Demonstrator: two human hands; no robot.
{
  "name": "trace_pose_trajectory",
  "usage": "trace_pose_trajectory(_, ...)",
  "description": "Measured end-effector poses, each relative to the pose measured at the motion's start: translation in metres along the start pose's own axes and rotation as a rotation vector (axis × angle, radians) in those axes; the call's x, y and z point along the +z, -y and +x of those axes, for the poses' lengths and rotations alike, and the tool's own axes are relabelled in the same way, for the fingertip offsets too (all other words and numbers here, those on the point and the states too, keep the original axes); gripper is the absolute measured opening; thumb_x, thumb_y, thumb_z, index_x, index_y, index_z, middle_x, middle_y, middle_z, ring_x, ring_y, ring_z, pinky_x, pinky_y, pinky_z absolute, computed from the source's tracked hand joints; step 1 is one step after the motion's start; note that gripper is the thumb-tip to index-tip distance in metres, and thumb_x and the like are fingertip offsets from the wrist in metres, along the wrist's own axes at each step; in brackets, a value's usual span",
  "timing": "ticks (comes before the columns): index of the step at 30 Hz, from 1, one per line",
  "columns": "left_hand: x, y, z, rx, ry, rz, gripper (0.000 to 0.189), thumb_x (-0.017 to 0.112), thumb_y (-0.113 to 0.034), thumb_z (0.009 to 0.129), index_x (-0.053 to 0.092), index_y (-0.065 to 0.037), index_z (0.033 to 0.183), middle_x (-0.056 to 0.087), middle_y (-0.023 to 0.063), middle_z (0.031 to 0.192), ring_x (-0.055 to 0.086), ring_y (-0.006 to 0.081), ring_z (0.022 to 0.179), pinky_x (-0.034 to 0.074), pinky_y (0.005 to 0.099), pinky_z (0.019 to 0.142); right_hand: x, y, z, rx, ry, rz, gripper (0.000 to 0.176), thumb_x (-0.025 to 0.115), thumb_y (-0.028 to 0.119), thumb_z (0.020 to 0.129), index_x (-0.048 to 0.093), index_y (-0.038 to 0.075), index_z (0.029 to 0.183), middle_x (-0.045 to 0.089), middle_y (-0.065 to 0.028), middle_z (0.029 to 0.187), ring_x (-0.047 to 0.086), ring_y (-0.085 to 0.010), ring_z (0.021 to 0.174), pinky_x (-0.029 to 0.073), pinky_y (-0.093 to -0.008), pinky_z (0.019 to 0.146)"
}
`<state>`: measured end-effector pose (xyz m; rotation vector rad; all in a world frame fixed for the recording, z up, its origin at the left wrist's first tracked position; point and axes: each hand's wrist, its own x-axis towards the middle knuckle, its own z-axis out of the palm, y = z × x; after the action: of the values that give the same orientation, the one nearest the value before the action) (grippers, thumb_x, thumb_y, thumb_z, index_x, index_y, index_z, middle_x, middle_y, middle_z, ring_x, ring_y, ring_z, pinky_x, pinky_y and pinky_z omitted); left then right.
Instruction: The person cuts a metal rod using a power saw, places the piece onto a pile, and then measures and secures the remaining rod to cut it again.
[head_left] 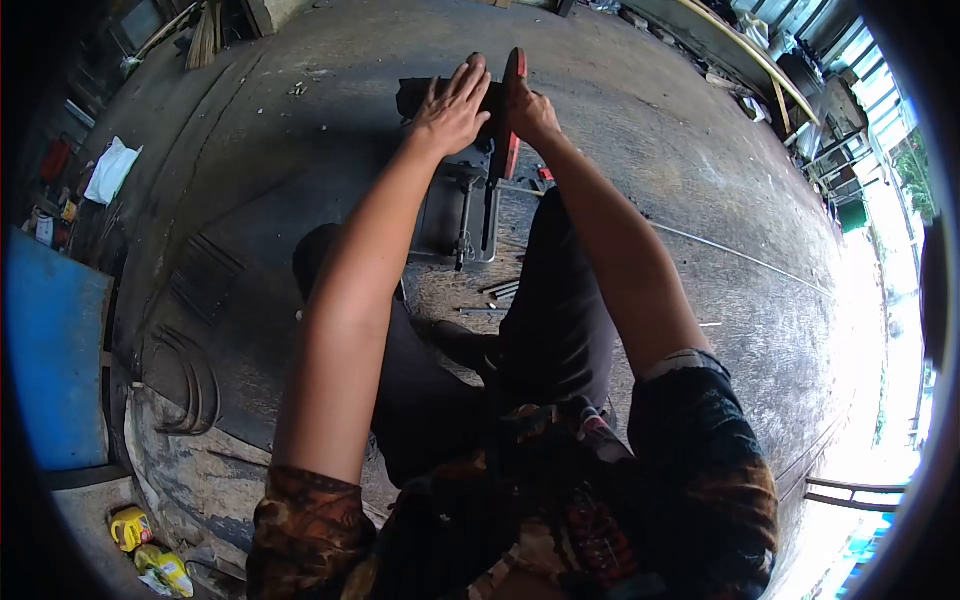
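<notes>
A cut-off saw [432, 218] stands on the floor in front of my knees, its dark motor body at the far end. My left hand [455, 112] lies over that body with fingers stretched out and a little apart. Upright beside it, seen nearly edge-on, is the saw's red cutting disc [516, 66]. My right hand [535, 115] has its fingers bent against the right face of the disc, near its middle. The fingertips there are partly hidden. A threaded clamp rod [465, 220] runs along the saw's base toward me.
Short metal pieces [503, 290] lie between my feet. A long thin rod [740, 255] stretches across the floor to the right. Bent metal strips [195, 385] and a blue panel [55, 350] are at the left. A yellow container [130, 528] sits at lower left.
</notes>
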<state>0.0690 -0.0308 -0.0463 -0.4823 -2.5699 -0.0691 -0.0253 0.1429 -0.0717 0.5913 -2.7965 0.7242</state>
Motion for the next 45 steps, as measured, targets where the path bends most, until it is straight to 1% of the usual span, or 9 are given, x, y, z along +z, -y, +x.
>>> trace_pose_trajectory(7, 0.01, 0.011, 0.036, -0.055, -0.062, 0.042, 0.068, 0.053, -0.031, 0.094, 0.023, -0.009, 0.151, 0.022, 0.0117, 0.157, 0.023, 0.0319, 0.144, 0.028, 0.0608, 0.109, -0.012, 0.004, 0.025, 0.068, -0.029, -0.006, 0.054, 0.05, 0.029, 0.09, 0.041, 0.012, 0.141, 0.061, -0.0271, 0.118, 0.059, -0.045, 0.108, 0.047, -0.0516, 0.093)
trace_pose_trajectory(9, 0.013, 0.017, 0.05, -0.107, -0.102, -0.021, 0.058, 0.049, -0.022, 0.096, 0.03, -0.003, 0.148, 0.033, 0.0194, 0.151, 0.038, 0.0355, 0.136, 0.032, 0.0475, 0.109, -0.024, 0.013, 0.036, 0.043, -0.042, -0.07, 0.058, 0.049, 0.023, 0.092, 0.033, 0.006, 0.144, 0.063, -0.0272, 0.112, 0.063, -0.0435, 0.099, 0.051, -0.0501, 0.085)
trace_pose_trajectory(10, -0.009, 0.013, 0.06, -0.183, 0.185, -0.144, 0.065, 0.042, -0.027, 0.1, 0.012, -0.006, 0.153, 0.008, 0.0148, 0.161, 0.01, 0.0367, 0.147, 0.014, 0.053, 0.117, -0.024, 0.013, 0.04, 0.011, -0.069, -0.129, 0.062, 0.049, 0.018, 0.093, 0.024, 0.001, 0.147, 0.065, -0.0274, 0.106, 0.067, -0.042, 0.09, 0.055, -0.0487, 0.077)
trace_pose_trajectory(13, -0.016, 0.012, 0.073, -0.203, 0.193, -0.059, 0.064, 0.042, -0.028, 0.1, 0.014, -0.005, 0.153, 0.012, 0.0169, 0.159, 0.013, 0.0356, 0.147, 0.016, 0.0517, 0.117, -0.014, -0.008, 0.062, -0.049, -0.086, -0.112, 0.073, 0.046, 0.018, 0.089, 0.012, -0.002, 0.151, 0.063, -0.0304, 0.11, 0.066, -0.0427, 0.092, 0.053, -0.0476, 0.078)
trace_pose_trajectory(17, -0.022, 0.016, 0.092, -0.213, 0.243, -0.046, 0.064, 0.041, -0.028, 0.1, 0.012, -0.006, 0.153, 0.011, 0.0165, 0.16, 0.011, 0.036, 0.147, 0.014, 0.0515, 0.118, 0.015, -0.04, 0.11, -0.177, -0.088, -0.425, 0.071, 0.046, 0.016, 0.09, 0.014, -0.006, 0.149, 0.064, -0.0285, 0.112, 0.065, -0.0409, 0.098, 0.054, -0.0457, 0.08)
trace_pose_trajectory(33, -0.01, 0.026, 0.113, -0.214, 0.203, 0.067, 0.066, 0.042, -0.033, 0.099, 0.013, -0.008, 0.153, 0.009, 0.0155, 0.16, 0.013, 0.0369, 0.146, 0.015, 0.0527, 0.117, -0.037, 0.007, 0.079, 0.134, -0.046, 0.081, 0.059, 0.047, 0.025, 0.095, 0.026, 0.005, 0.147, 0.053, -0.0269, 0.131, 0.054, -0.0405, 0.12, 0.044, -0.0481, 0.099)
trace_pose_trajectory(37, -0.013, 0.006, 0.067, 0.02, -0.055, 0.166, 0.067, 0.053, -0.031, 0.096, 0.023, -0.007, 0.151, 0.019, 0.0168, 0.157, 0.02, 0.0372, 0.144, 0.02, 0.0513, 0.116, -0.039, 0.003, 0.059, 0.135, -0.063, 0.212, 0.061, 0.046, 0.027, 0.096, 0.023, 0.017, 0.151, 0.046, -0.0238, 0.14, 0.051, -0.0411, 0.122, 0.043, -0.048, 0.099)
trace_pose_trajectory(38, -0.008, 0.002, 0.057, 0.056, -0.146, 0.169, 0.067, 0.055, -0.03, 0.094, 0.027, -0.008, 0.15, 0.022, 0.0149, 0.156, 0.022, 0.0351, 0.144, 0.023, 0.0548, 0.113, 0.003, -0.031, 0.077, -0.128, -0.295, 0.227, 0.063, 0.047, 0.025, 0.095, 0.021, 0.02, 0.152, 0.044, -0.0257, 0.141, 0.051, -0.0472, 0.119, 0.043, -0.0487, 0.099)
trace_pose_trajectory(45, 0.027, -0.054, -0.008, 0.155, -0.163, -0.074, 0.061, 0.062, -0.018, 0.084, 0.043, -0.003, 0.14, 0.043, 0.0153, 0.141, 0.041, 0.0329, 0.13, 0.034, 0.0455, 0.109, 0.019, -0.081, -0.028, 0.016, -0.35, 0.225, 0.05, 0.046, 0.035, 0.095, 0.044, 0.01, 0.138, 0.058, -0.0245, 0.117, 0.059, -0.0438, 0.103, 0.049, -0.0514, 0.086)
